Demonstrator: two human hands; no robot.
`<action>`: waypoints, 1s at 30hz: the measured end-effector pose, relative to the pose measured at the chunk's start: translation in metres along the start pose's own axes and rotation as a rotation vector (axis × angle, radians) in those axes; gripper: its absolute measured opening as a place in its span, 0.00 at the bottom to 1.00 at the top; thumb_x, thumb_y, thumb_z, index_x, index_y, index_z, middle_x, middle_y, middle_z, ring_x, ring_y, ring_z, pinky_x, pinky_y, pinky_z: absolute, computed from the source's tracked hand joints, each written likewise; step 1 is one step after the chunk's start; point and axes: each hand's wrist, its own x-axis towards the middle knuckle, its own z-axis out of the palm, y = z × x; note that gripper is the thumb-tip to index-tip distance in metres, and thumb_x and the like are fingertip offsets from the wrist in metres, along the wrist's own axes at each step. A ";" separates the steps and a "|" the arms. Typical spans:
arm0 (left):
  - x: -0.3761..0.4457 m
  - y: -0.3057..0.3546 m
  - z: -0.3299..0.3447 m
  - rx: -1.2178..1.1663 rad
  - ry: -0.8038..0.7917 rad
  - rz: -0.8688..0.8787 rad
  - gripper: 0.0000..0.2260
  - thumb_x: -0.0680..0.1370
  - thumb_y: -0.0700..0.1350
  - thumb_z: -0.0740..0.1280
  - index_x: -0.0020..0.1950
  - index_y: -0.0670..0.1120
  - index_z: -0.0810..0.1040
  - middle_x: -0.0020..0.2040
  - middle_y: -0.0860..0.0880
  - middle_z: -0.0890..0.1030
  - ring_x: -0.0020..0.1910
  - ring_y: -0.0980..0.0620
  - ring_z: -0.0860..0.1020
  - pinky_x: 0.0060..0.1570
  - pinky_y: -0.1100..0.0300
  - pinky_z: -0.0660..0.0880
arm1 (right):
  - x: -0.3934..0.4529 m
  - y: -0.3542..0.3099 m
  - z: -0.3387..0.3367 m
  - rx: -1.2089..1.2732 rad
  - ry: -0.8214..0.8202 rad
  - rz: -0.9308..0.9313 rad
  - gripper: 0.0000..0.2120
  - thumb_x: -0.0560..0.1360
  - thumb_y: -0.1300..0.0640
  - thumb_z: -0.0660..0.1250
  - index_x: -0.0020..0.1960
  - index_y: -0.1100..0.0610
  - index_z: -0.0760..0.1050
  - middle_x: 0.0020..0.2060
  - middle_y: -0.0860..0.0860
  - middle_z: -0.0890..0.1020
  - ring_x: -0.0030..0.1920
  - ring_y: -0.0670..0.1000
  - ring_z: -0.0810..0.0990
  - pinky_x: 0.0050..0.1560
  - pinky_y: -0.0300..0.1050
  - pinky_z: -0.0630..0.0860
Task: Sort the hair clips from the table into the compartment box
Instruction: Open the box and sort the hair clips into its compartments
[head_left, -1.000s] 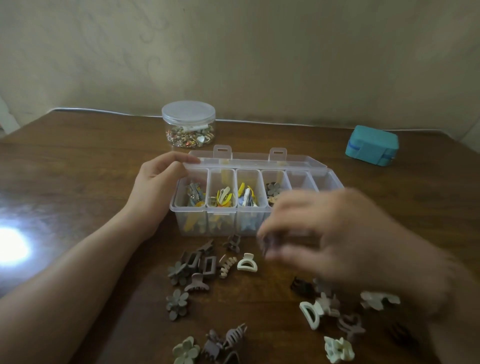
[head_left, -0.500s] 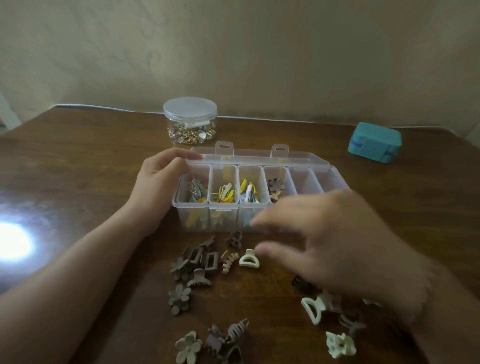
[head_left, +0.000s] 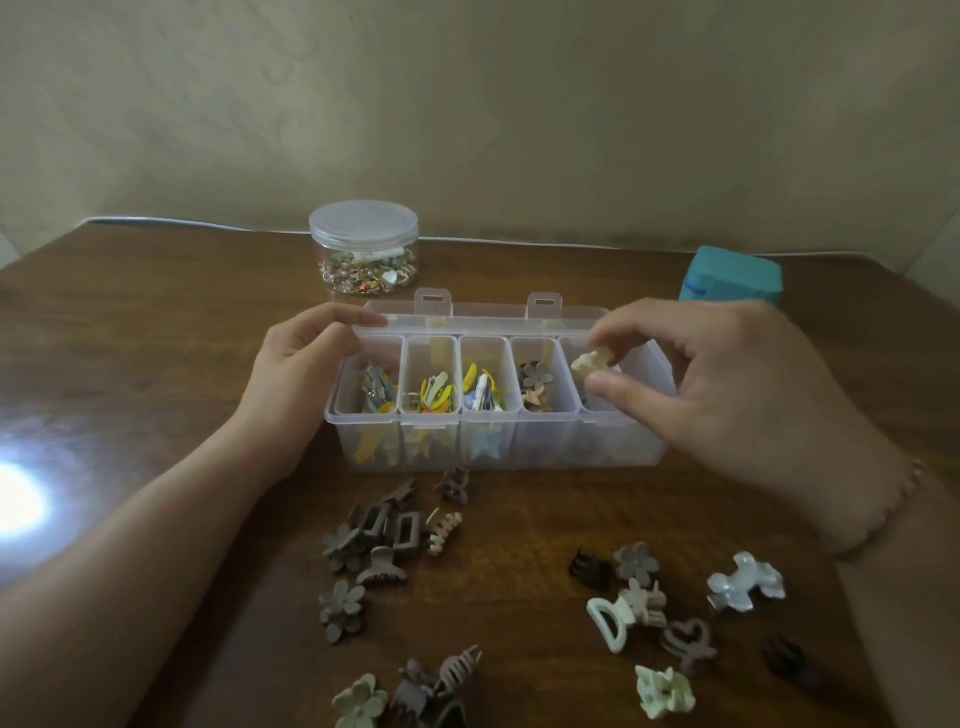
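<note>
My left hand (head_left: 296, 384) sits at centre-left of the frame, fingers curled, thumb and fingertips on the compartment box (head_left: 498, 441) at its left end. My right hand (head_left: 727, 395), centre-right, pinches a cream hair clip (head_left: 592, 362) between thumb and forefinger. Both forearms run in from the lower corners.

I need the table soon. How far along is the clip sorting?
Partly done. The first four compartments of the box already hold clips. In hand: the right hand pinches a cream clip over the fifth compartment, while the left hand holds the box's left end. Left: a couple dozen loose clips on the table, in front of the box.
</note>
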 end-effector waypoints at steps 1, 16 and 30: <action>0.000 0.000 0.000 0.001 0.000 0.001 0.13 0.68 0.45 0.62 0.47 0.51 0.85 0.50 0.49 0.85 0.51 0.50 0.82 0.47 0.57 0.74 | 0.000 0.004 0.002 -0.037 -0.009 0.012 0.14 0.71 0.40 0.64 0.52 0.45 0.77 0.41 0.37 0.79 0.34 0.31 0.70 0.35 0.32 0.62; 0.003 -0.001 -0.007 -0.001 0.007 -0.052 0.14 0.67 0.44 0.63 0.44 0.54 0.86 0.55 0.44 0.84 0.59 0.41 0.80 0.60 0.43 0.75 | -0.011 -0.004 -0.007 -0.111 -0.834 -0.052 0.04 0.75 0.45 0.65 0.50 0.38 0.75 0.43 0.36 0.78 0.44 0.35 0.75 0.41 0.35 0.73; 0.002 -0.001 -0.006 -0.007 0.000 -0.020 0.14 0.67 0.44 0.62 0.44 0.53 0.85 0.53 0.44 0.84 0.57 0.43 0.81 0.58 0.47 0.76 | -0.009 0.030 -0.030 0.157 -0.039 0.074 0.05 0.70 0.51 0.71 0.46 0.43 0.80 0.39 0.38 0.81 0.40 0.37 0.78 0.36 0.29 0.72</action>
